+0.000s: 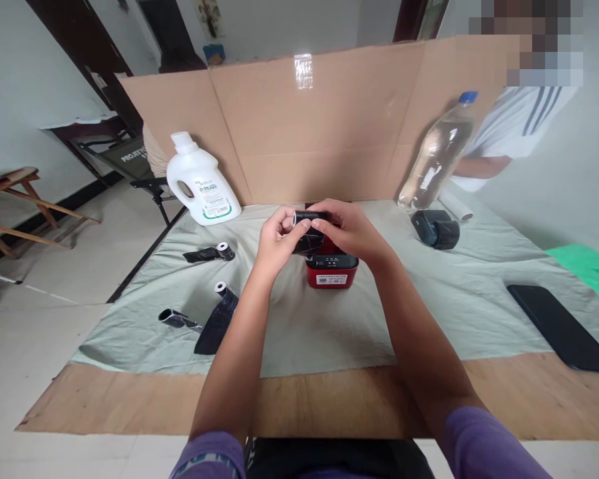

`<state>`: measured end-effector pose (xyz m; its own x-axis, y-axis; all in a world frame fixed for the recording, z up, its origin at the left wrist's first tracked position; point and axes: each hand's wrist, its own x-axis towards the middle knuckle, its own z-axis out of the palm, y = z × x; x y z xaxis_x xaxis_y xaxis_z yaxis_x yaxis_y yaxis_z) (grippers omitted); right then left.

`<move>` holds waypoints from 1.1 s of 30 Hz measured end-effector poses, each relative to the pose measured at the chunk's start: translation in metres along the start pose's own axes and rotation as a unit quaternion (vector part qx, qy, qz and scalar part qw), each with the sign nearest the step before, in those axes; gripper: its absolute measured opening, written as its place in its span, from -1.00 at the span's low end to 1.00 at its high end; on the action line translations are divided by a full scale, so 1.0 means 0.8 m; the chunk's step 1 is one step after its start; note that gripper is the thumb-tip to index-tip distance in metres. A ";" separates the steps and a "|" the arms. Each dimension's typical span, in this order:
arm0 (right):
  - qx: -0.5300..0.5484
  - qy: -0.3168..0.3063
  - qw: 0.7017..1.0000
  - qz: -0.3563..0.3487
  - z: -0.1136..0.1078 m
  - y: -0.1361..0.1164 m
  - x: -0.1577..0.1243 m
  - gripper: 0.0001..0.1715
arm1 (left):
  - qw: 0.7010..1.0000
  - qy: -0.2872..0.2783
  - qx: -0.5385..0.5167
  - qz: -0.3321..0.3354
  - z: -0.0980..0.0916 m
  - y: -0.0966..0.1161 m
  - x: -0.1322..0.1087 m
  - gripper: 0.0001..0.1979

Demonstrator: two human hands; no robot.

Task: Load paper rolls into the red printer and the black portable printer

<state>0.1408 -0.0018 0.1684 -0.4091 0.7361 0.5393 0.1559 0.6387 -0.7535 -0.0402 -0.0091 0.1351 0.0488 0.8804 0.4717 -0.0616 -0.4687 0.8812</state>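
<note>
a small black roll (pixel 311 215) is held over the far part of a red-and-black box (pixel 331 274). its left end, where a white core is shown, is pinched between thumb and fingers by the left hand (pixel 283 238); its right part is gripped by the right hand (pixel 352 229). whether the box is touched by the dark flap (pixel 307 245) hanging below cannot be told. to the left, three dark rolls (pixel 214 253) are scattered on the pale green cloth (pixel 324 339); a white jug (pixel 204 183) is placed beyond them. a phone (pixel 562 326) is laid near right.
</note>
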 end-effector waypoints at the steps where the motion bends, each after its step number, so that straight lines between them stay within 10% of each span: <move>1: 0.018 -0.014 1.000 0.021 -0.004 0.001 0.000 -0.75 | 1.000 0.005 -0.001 -0.004 0.001 -0.002 0.000 -0.58; 33: 0.054 -0.156 0.982 0.088 -0.037 0.021 -0.006 -0.56 | 0.997 0.038 -0.005 -0.074 0.019 0.000 -0.005 -0.56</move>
<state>0.1718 0.0119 0.1641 -0.6427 0.7176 0.2681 0.1602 0.4681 -0.8690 -0.0249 -0.0133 0.1335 -0.0175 0.9428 0.3329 -0.0686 -0.3333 0.9403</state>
